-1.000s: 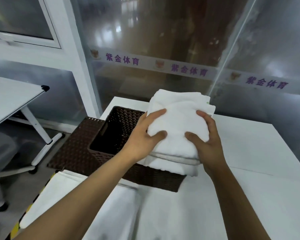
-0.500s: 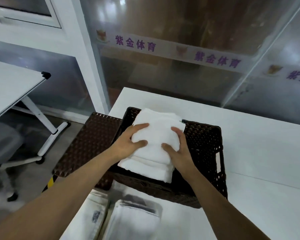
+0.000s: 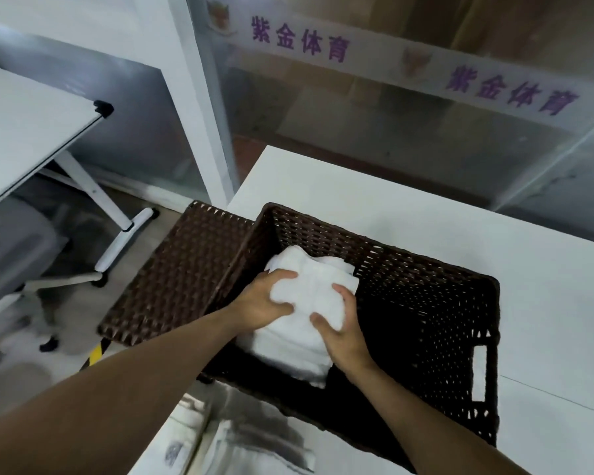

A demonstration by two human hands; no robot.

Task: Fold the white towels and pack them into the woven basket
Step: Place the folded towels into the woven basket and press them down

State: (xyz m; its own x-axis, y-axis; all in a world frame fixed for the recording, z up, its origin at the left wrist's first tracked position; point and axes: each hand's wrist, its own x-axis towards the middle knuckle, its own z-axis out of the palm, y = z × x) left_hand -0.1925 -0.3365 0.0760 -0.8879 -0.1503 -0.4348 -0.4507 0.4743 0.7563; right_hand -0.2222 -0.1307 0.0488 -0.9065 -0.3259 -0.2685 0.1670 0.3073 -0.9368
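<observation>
Both hands now hold the folded towel stack (image 3: 306,313) lower, inside the woven basket (image 3: 426,303) at its nine o'clock side; a second ago it was above the rim. Left hand (image 3: 264,303) and right hand (image 3: 340,327) curl fingers round it. Placement is nearly complete. More towels (image 3: 254,447) lie at six o'clock on the white table (image 3: 546,303); glass partition (image 3: 357,132) at twelve.

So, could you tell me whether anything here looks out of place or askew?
Nothing looks damaged or spilled. Both hands, left hand and right hand, grip the folded towels inside the basket. The lid juts past the table edge, over the floor.
</observation>
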